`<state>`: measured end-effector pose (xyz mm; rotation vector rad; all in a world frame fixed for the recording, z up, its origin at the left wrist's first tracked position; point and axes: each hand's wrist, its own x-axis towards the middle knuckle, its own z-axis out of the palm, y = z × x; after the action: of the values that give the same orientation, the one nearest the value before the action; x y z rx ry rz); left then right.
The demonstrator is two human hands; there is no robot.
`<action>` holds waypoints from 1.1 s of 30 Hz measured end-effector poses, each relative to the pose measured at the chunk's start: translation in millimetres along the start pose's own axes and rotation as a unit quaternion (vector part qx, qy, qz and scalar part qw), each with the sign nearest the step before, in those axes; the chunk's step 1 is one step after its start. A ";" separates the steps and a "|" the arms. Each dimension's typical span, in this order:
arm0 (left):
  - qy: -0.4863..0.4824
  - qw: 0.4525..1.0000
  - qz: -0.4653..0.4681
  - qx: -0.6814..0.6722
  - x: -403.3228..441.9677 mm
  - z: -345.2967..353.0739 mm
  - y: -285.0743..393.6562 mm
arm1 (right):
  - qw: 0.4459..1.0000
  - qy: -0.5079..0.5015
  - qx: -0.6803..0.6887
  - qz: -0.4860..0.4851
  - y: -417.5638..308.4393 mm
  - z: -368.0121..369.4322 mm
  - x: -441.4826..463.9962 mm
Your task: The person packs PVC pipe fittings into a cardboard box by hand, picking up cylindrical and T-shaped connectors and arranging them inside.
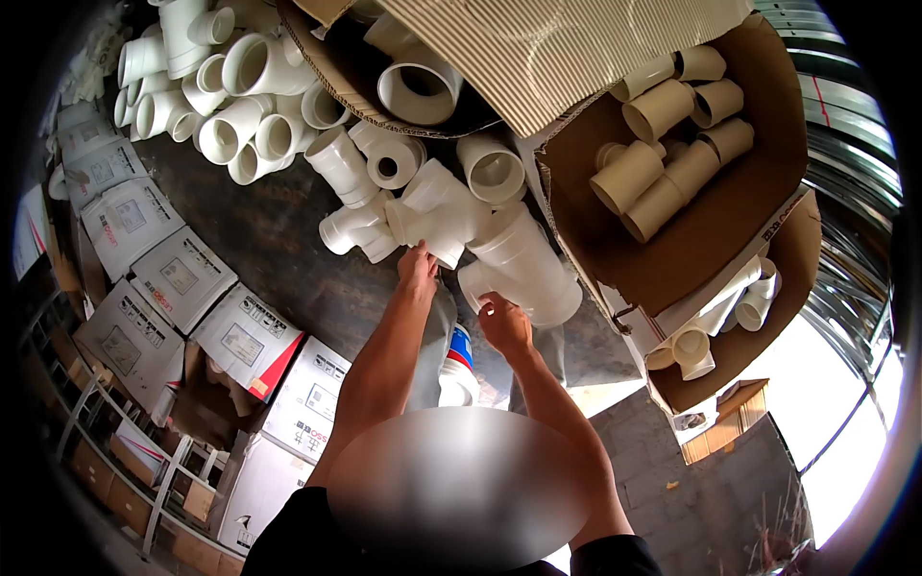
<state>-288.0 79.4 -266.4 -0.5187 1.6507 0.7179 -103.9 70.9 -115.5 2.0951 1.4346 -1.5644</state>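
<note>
My left hand (419, 267) is closed on the lower rim of a white branched pipe fitting (442, 206), which rests among other fittings. The fingers of my right hand (505, 323) are curled at the lower left opening of a large white pipe tee (528, 264), seeming to grip its rim. The two fittings lie side by side and touch or nearly touch. A smaller white branched fitting (360, 230) lies left of my left hand. Below my hands stands a white container (459, 370) with a blue and red band.
White pipe fittings (254, 62) are heaped at upper left. A cardboard box (586, 221) with several fittings stands at right, and another box (759, 336) with fittings lies below it. Printed white cartons (182, 274) line the left side. Metal lengths (850, 192) stand at far right.
</note>
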 end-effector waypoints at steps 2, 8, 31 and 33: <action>-0.070 0.995 0.014 -0.064 4.8 -30.3 -8.7 | 1.000 0.019 0.009 0.001 4.3 -2.1 -6.0; -0.092 0.988 0.045 -0.118 -106.0 -32.7 -1.2 | 0.994 0.009 0.107 -0.010 7.3 1.4 -6.3; -0.478 0.865 0.054 -0.143 -243.6 82.2 -33.3 | 0.690 0.154 0.681 -0.190 7.1 -182.4 -47.9; -0.473 0.871 0.023 -0.129 -235.0 108.7 -45.5 | 0.635 0.163 0.741 -0.145 20.9 -209.2 -41.6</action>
<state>-133.8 112.0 -56.0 -0.2304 0.6476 1.0228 49.3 163.6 2.1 2.9739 0.1811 -3.3530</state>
